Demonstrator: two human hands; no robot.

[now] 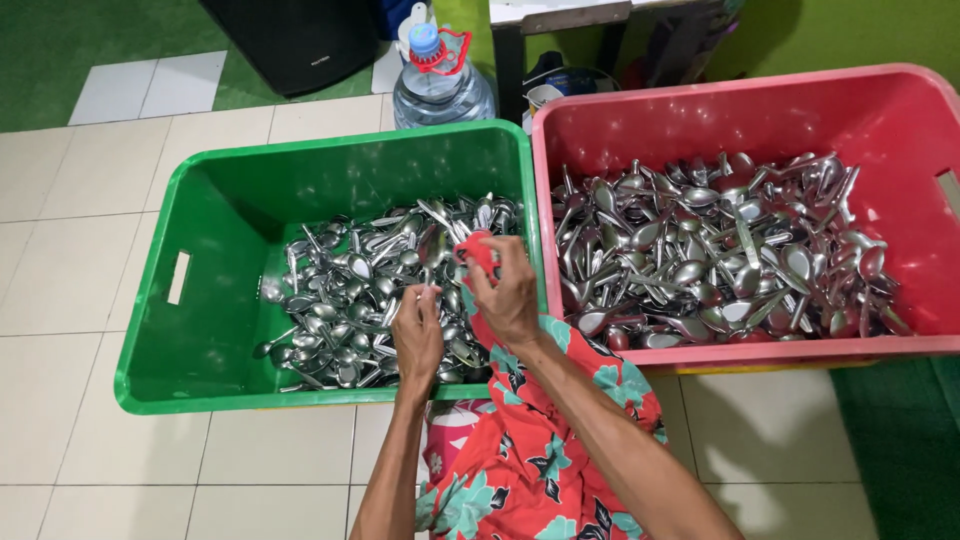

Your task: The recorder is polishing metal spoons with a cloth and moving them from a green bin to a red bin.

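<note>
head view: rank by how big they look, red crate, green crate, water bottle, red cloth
1. red crate and green crate, too close to rank; red is cut off by the frame
2. water bottle
3. red cloth at the right hand

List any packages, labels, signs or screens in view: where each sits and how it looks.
Water jug: behind the green crate, clear plastic, blue cap, red handle.
Jug label: white, behind the cap; too small to make out.
Black box: top left on the floor, faint mark on its front.
No signs or screens.
</note>
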